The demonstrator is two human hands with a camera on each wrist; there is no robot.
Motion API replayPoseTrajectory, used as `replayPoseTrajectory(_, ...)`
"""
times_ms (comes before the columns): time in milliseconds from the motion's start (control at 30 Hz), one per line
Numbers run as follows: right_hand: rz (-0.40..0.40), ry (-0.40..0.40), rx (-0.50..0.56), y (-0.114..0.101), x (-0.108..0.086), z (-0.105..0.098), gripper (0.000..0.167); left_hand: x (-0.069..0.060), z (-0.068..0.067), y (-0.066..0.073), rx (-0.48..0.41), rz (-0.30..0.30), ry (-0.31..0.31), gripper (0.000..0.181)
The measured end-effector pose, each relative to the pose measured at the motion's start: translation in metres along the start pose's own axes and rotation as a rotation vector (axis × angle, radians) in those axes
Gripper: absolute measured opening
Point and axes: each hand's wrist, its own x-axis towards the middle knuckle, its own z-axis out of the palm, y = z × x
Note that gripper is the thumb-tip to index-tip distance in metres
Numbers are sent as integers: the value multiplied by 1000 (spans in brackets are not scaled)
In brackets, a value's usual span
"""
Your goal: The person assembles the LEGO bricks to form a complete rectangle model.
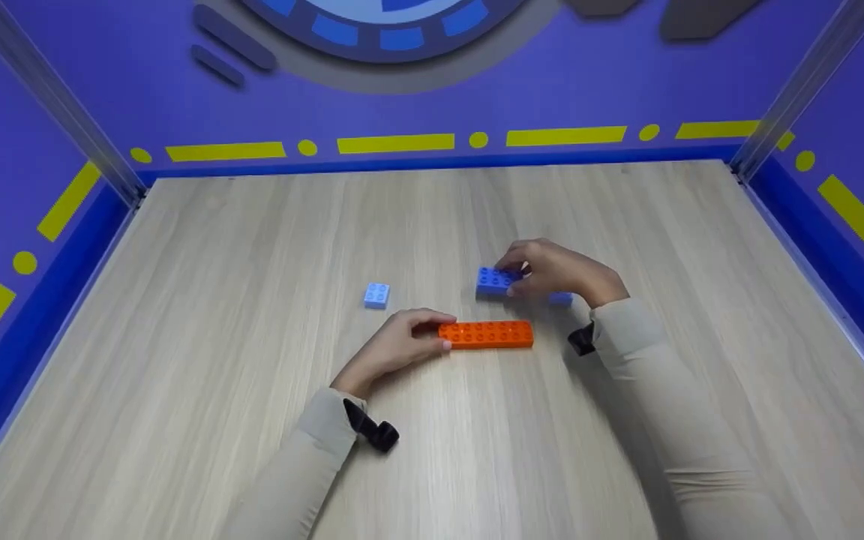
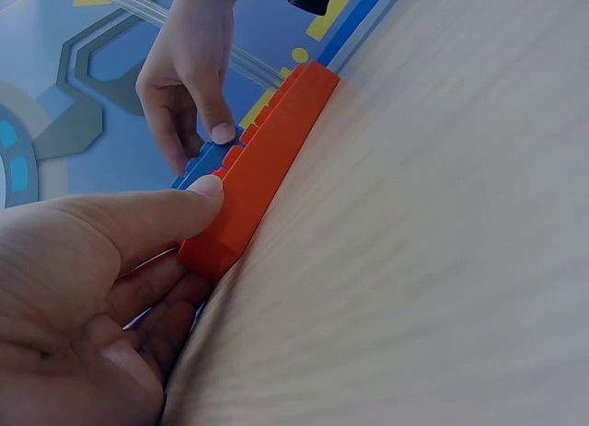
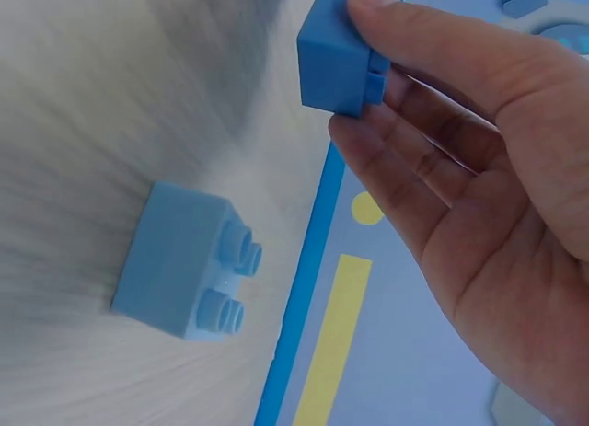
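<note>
A long orange toy building brick (image 1: 488, 335) lies studs up on the wooden table. My left hand (image 1: 400, 345) pinches its left end, with the thumb (image 2: 210, 189) on the near long side. Just beyond it, my right hand (image 1: 552, 268) grips a blue brick (image 1: 492, 283) by its right end between thumb and fingers. In the right wrist view the end of this blue brick (image 3: 333, 63) shows; whether it touches the table I cannot tell. A small light blue brick (image 3: 175, 260) stands near the right hand, mostly hidden by it in the head view.
Another small light blue brick (image 1: 376, 295) sits left of the blue one, beyond the left hand. Blue-purple panels with yellow marks (image 1: 394, 142) wall the table's back and sides. Each sleeve cuff carries a black wrist device (image 1: 381, 435).
</note>
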Motion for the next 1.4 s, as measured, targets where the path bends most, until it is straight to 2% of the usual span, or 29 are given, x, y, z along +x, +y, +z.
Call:
replayPoseTrajectory(367, -10, -43, 11, -11, -10, 3, 37, 0, 0, -1, -15, 0, -2, 40)
replayPoseTrajectory(733, -98, -49, 2, -14, -17, 7, 36, 1, -1, -1, 10, 14, -8, 40)
replayPoseTrajectory(933, -123, -59, 5, -19, -20, 10, 35, 0, -1, 3, -25, 36, -10, 40)
replayPoseTrajectory(1067, -146, -69, 10, -24, -22, 13, 34, -1, -1, 5, -24, 8, -12, 40)
replayPoseTrajectory(1133, -149, -77, 6, -26, -23, 15, 34, 1, -1, 1, -17, -5, -13, 40)
replayPoseTrajectory(1400, -169, -96, -17, -32, -24, 20, 36, 1, -2, 1, 2, -17, -12, 40)
